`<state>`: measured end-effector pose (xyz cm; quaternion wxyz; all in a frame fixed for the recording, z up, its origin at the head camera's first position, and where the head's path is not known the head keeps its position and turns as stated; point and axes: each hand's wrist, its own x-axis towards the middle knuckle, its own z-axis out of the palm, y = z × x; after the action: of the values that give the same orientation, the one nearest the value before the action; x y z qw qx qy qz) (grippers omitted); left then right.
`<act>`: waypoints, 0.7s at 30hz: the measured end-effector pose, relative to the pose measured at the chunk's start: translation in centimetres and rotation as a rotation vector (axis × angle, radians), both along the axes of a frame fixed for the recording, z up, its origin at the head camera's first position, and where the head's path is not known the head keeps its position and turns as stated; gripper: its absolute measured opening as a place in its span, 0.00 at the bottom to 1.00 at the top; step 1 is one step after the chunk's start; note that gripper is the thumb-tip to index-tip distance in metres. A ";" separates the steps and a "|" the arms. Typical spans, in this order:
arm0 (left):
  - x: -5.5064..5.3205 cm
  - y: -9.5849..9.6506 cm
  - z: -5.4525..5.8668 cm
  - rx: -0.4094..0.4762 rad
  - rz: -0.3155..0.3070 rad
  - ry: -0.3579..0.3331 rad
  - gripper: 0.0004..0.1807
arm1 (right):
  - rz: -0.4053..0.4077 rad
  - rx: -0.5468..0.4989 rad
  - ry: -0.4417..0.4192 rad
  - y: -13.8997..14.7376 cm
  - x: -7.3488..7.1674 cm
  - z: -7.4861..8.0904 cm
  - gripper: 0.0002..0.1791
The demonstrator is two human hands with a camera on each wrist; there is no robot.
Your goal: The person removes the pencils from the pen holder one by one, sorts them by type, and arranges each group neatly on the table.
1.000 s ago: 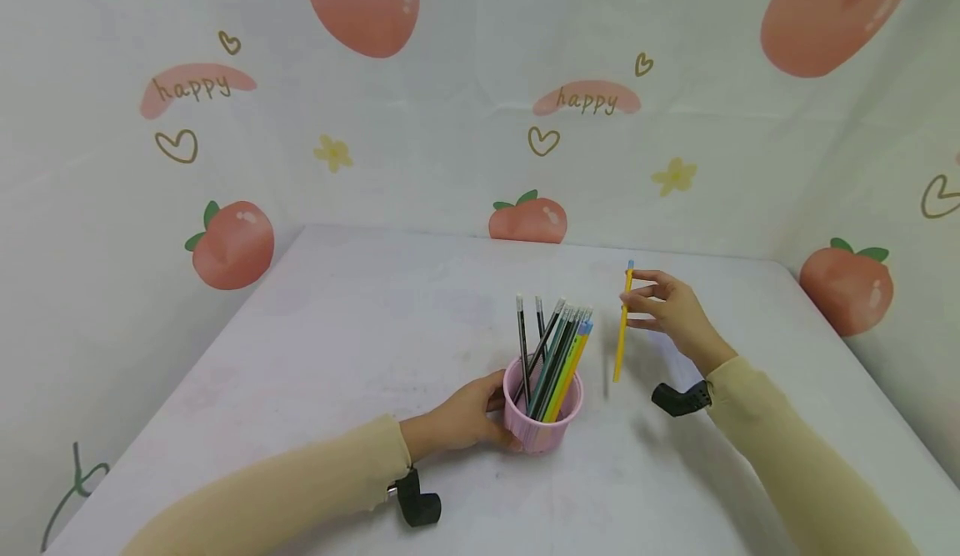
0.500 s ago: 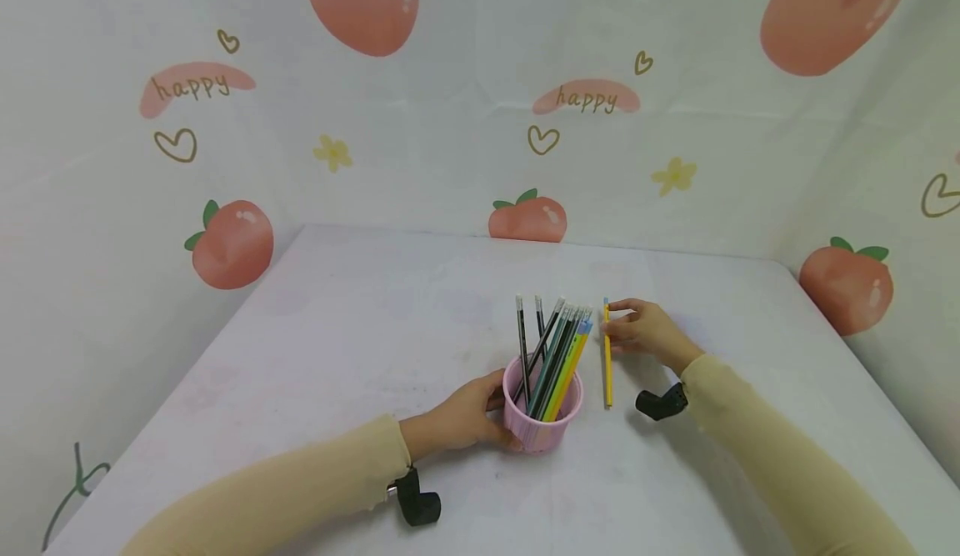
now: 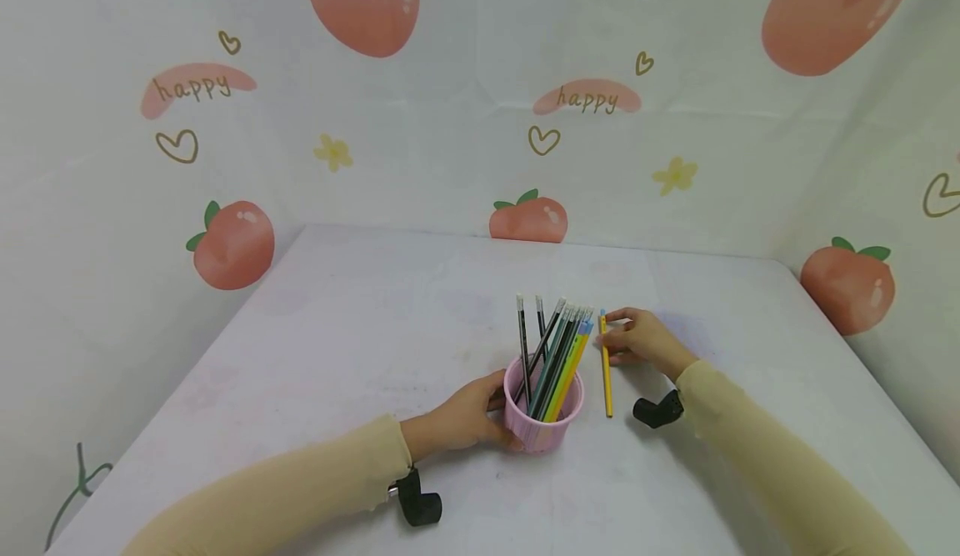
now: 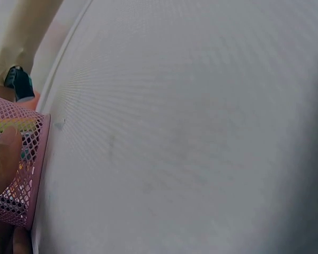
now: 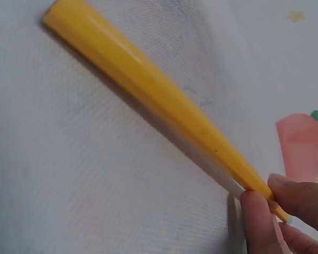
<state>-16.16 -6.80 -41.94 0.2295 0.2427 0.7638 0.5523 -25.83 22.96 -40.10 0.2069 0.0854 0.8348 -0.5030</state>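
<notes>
R hand [image 3: 641,341] clamped on yellow pencil [image 3: 607,381], thumb + finger pinching nr blue end; pencil's plain, just right of cup [image 3: 536,437], can't tell if touching tbl [image 3: 360,339]. L hand [image 3: 465,414] wrapped on cup's left side, thumb + fingers spread round it. Cup's pink mesh, upright, w/ blk, green + yellow pencils [image 3: 557,368] leaning in it.

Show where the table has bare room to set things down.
Widest: the table's left part, between the left sleeve, pink cup and back wall. Another: in front of the cup, left of the right sleeve. Crowded: around the cup in the left hand; only a narrow gap to the right hand's yellow pencil.
</notes>
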 end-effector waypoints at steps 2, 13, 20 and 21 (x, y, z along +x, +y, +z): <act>0.0 0.0 0.1 0.001 0.000 -0.003 0.49 | 0.004 0.020 0.004 0.0 0.0 -0.1 0.39; -0.1 0.0 0.1 -0.013 0.001 -0.004 0.49 | 0.021 0.102 0.048 -0.6 0.1 -0.1 0.38; 0.0 0.0 0.0 0.004 -0.008 0.005 0.51 | 0.045 0.108 0.113 -0.6 0.2 -0.4 0.36; 0.0 0.0 0.0 0.004 -0.007 0.005 0.51 | 0.052 0.104 0.119 -0.5 0.2 -0.4 0.35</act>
<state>-16.19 -6.77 -41.95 0.2290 0.2474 0.7623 0.5524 -25.63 22.41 -40.47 0.1651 0.0440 0.8725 -0.4577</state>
